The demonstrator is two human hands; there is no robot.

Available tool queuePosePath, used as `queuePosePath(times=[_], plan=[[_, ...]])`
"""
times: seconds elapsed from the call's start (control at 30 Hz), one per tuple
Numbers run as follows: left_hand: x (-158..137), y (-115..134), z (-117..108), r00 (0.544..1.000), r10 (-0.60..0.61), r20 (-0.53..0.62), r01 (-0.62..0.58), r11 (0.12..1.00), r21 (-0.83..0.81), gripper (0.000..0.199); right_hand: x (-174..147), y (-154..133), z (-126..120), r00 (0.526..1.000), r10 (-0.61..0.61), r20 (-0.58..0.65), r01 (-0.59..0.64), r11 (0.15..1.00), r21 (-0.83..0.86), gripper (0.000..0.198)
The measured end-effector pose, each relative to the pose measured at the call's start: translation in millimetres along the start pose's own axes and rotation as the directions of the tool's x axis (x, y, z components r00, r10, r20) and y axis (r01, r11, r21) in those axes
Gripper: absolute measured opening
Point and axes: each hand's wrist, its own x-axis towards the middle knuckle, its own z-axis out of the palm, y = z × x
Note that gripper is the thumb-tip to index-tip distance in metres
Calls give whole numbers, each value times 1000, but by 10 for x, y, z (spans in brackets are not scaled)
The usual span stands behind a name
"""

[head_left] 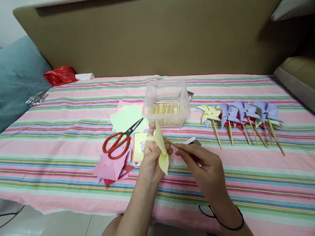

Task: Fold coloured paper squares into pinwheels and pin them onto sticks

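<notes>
My left hand (153, 159) is closed around a pale yellow paper pinwheel (164, 163), its folded blades turned sideways to me. In my right hand (205, 162) a thin wooden stick (171, 143) is pinched between thumb and fingers. The stick's far end meets the back of the pinwheel; whether it is fixed there I cannot tell. Just beyond my left hand stands a clear plastic box (165, 121) holding many short wooden sticks (166, 109). Red-handled scissors (121, 140) lie to the left, across paper sheets.
Finished-looking pinwheels (245, 110) in yellow and purple lie in a row at the right. Green paper sheets (125, 117) and pink cut paper (110, 165) lie at the left. A red plastic bag (60, 76) sits near the teal cushion (9, 80). Striped cloth (59, 145) covers the surface.
</notes>
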Motion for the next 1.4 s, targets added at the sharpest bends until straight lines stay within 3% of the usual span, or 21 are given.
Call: queuePosePath(times=[0.53, 0.9, 1.4], plan=[[11, 12, 21, 999, 47, -10, -48, 989, -137, 65, -3, 44, 2, 997, -59, -50, 59, 998, -7, 21], [12, 5, -5, 999, 42, 3, -42, 997, -70, 67, -18, 19, 1, 999, -14, -49, 13, 1000, -17, 19], [24, 3, 16, 998, 54, 24, -53, 998, -31, 70, 13, 20, -14, 989, -135, -53, 133, 990, -39, 27]])
